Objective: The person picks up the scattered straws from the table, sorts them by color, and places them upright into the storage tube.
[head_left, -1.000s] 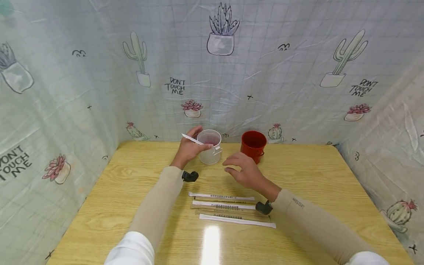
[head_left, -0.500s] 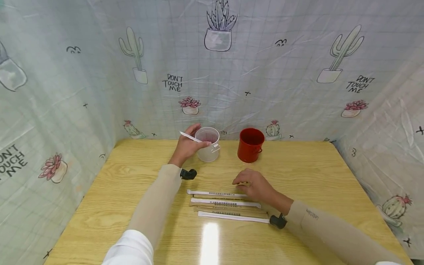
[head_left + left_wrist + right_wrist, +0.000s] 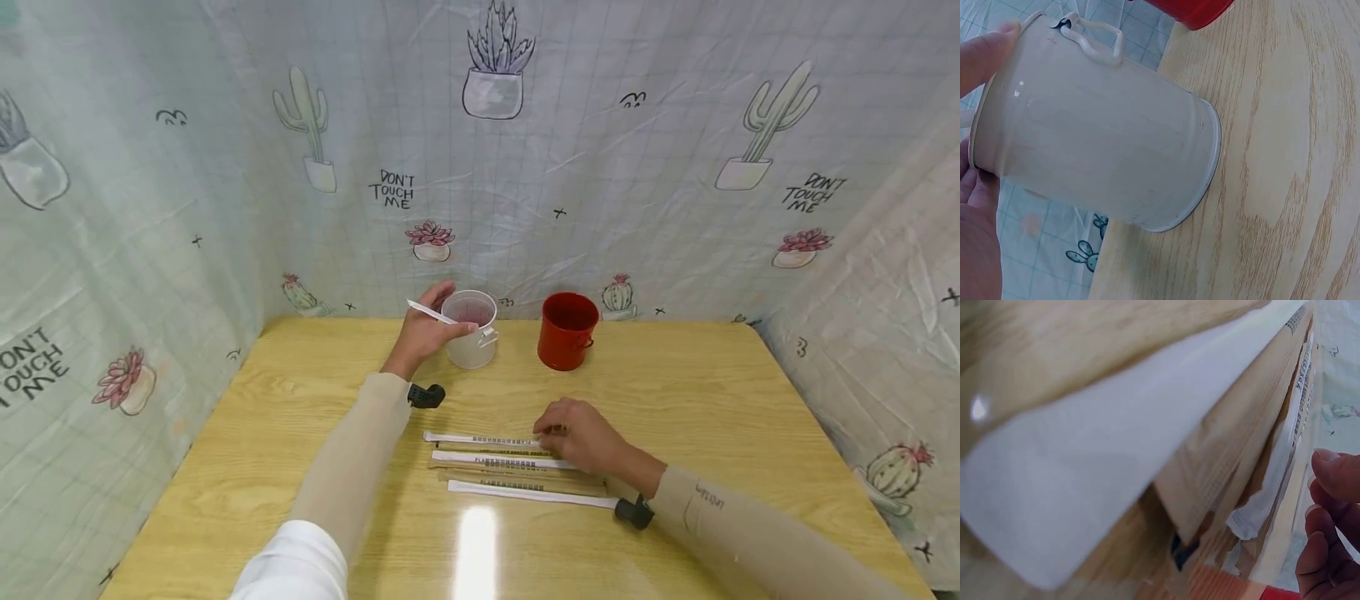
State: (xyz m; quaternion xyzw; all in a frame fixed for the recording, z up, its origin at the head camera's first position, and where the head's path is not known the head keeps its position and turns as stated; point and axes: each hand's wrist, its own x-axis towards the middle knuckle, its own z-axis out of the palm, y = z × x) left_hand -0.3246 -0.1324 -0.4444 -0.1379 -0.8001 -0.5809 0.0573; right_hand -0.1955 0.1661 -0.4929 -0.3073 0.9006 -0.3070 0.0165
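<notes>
My left hand (image 3: 427, 333) grips the rim of a small white bucket (image 3: 472, 350), thumb on the near side. The bucket stands upright in the head view and fills much of the left wrist view. One white paper-wrapped straw (image 3: 429, 312) slants out over its left rim by my hand; its lower part is hidden. My right hand (image 3: 585, 437) is over the right end of the farthest white-wrapped straw (image 3: 480, 439), fingers bent and thumb near them. In the right wrist view nothing shows between the fingertips (image 3: 1316, 515) and thumb. Several white and brown wrapped straws (image 3: 510, 462) lie side by side.
A red bucket (image 3: 562, 342) stands to the right of the white one, near the back edge of the wooden table (image 3: 300, 467). A cactus-print curtain (image 3: 570, 167) hangs behind and along both sides. Black wrist cameras (image 3: 427, 396) sit on both wrists.
My right hand has come from between the buckets down and slightly right to the far straw, its fingers bending closer together. My left hand still holds the white bucket.
</notes>
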